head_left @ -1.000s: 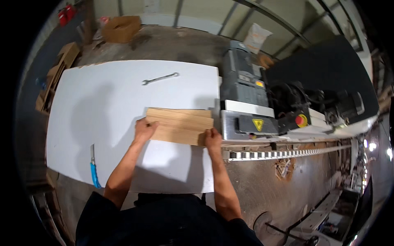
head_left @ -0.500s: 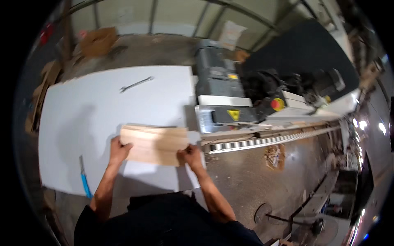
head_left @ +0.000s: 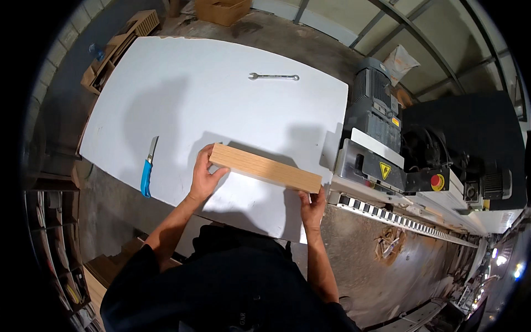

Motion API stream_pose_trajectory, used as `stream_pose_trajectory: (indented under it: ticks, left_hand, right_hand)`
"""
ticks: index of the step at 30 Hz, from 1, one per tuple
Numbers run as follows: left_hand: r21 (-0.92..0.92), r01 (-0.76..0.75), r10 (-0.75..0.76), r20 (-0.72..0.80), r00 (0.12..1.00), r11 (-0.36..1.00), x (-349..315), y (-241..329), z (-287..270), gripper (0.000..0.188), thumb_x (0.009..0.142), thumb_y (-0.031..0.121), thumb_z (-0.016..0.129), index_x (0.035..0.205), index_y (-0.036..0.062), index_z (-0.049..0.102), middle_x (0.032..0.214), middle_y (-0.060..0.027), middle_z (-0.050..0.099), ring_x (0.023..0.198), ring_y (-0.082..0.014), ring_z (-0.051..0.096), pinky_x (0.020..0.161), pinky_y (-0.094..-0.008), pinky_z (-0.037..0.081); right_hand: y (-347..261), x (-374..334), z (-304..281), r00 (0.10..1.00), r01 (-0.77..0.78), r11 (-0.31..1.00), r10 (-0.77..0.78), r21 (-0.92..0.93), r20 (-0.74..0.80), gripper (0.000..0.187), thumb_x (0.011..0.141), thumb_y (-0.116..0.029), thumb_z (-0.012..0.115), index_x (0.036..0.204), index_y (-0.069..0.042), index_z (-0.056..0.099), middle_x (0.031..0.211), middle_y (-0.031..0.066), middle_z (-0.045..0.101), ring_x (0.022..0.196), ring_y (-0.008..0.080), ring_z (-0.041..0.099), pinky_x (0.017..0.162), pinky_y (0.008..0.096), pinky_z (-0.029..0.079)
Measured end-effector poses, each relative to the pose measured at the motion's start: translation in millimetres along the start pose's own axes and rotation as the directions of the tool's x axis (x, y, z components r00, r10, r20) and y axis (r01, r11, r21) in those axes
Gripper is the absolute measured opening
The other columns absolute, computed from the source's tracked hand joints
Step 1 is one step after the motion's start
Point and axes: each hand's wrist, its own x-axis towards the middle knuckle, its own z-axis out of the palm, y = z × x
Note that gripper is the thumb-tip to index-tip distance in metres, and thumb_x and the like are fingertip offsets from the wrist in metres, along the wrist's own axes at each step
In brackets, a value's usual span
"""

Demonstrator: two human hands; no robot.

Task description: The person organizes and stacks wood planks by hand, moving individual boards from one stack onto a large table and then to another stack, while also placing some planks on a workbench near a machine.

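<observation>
A light-brown wooden block is held between both hands over the near part of the white table. Fine lines run along its narrow upper face; whether it is one piece or stacked thin boards I cannot tell. My left hand is closed on the left end, thumb on the near side. At the right end, my right hand grips the lower corner with thumb and fingers. A knife with a blue handle and bare blade lies left of my left hand. Farther back rests a metal combination wrench.
Along the table's right edge stands a machine with a grey motor, a red stop button and a toothed white rail. Wooden shelving is at lower left. A cardboard box sits on the floor behind the table.
The wood has been tipped from showing its broad face to showing its narrow edge, still between both hands. My view has turned, shifting the table and machine in the picture.
</observation>
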Motion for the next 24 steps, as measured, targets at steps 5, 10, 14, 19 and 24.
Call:
stream_pose_trajectory:
  ticks: [5, 10, 14, 19, 24]
  left_hand:
    - [0.147, 0.006, -0.018, 0.08, 0.997, 0.989, 1, -3, -11, 0.066, 0.081, 0.005, 0.066, 0.138, -0.0012, 0.033, 0.135, -0.0165, 0.046, 0.124, -0.0216, 0.044, 0.103, -0.0318, 0.036]
    - [0.14, 0.014, -0.025, 0.075, 0.997, 0.99, 0, -1, -10, 0.064, 0.083, 0.009, 0.066, 0.138, -0.0012, 0.035, 0.133, -0.0166, 0.049, 0.122, -0.0225, 0.047, 0.102, -0.0318, 0.036]
    - [0.166, -0.018, 0.004, 0.081, 0.997, 0.986, -6, -13, -19, 0.061, 0.083, 0.014, 0.068, 0.135, -0.0011, 0.04, 0.132, -0.0159, 0.05, 0.119, -0.021, 0.05, 0.099, -0.0316, 0.04]
    - [-0.02, 0.025, -0.025, 0.026, 0.999, 0.999, -31, -16, -6, 0.05, 0.081, 0.011, 0.068, 0.127, 0.0054, 0.051, 0.119, -0.01, 0.06, 0.104, -0.0175, 0.059, 0.089, -0.0327, 0.048]
    - [0.178, 0.112, -0.058, -0.28, 0.958, 0.978, -124, 18, 12, 0.067, 0.072, 0.023, 0.076, 0.131, 0.0084, 0.047, 0.13, -0.0124, 0.052, 0.116, -0.026, 0.053, 0.093, -0.0333, 0.046]
  right_hand:
    - [-24, -1, 14, 0.988, 0.153, 0.983, -0.155, -0.097, -0.019, 0.04, 0.088, -0.007, 0.06, 0.124, 0.001, 0.044, 0.116, 0.0105, 0.058, 0.11, 0.019, 0.054, 0.096, 0.0286, 0.04]
    - [3, 0, -4, 0.998, 0.059, 0.995, -0.059, -0.081, -0.002, 0.025, 0.091, -0.008, 0.056, 0.113, 0.003, 0.052, 0.102, 0.0088, 0.063, 0.094, 0.0142, 0.056, 0.086, 0.0267, 0.043]
    - [-4, 2, -9, 0.997, 0.059, 0.984, -0.048, -0.171, 0.066, 0.02, 0.092, -0.01, 0.055, 0.106, 0.005, 0.055, 0.097, 0.009, 0.063, 0.091, 0.0146, 0.056, 0.083, 0.0276, 0.044]
    - [-10, 11, -26, 0.988, 0.124, 0.941, -0.087, -0.314, 0.13, 0.018, 0.088, -0.011, 0.059, 0.093, 0.007, 0.062, 0.088, 0.0134, 0.065, 0.079, 0.021, 0.058, 0.075, 0.0328, 0.047]
    - [-19, 18, -58, 0.775, 0.578, 0.787, -0.445, -0.218, 0.449, 0.025, 0.087, -0.018, 0.064, 0.079, 0.005, 0.063, 0.07, 0.0136, 0.06, 0.06, 0.0219, 0.047, 0.057, 0.0368, 0.044]
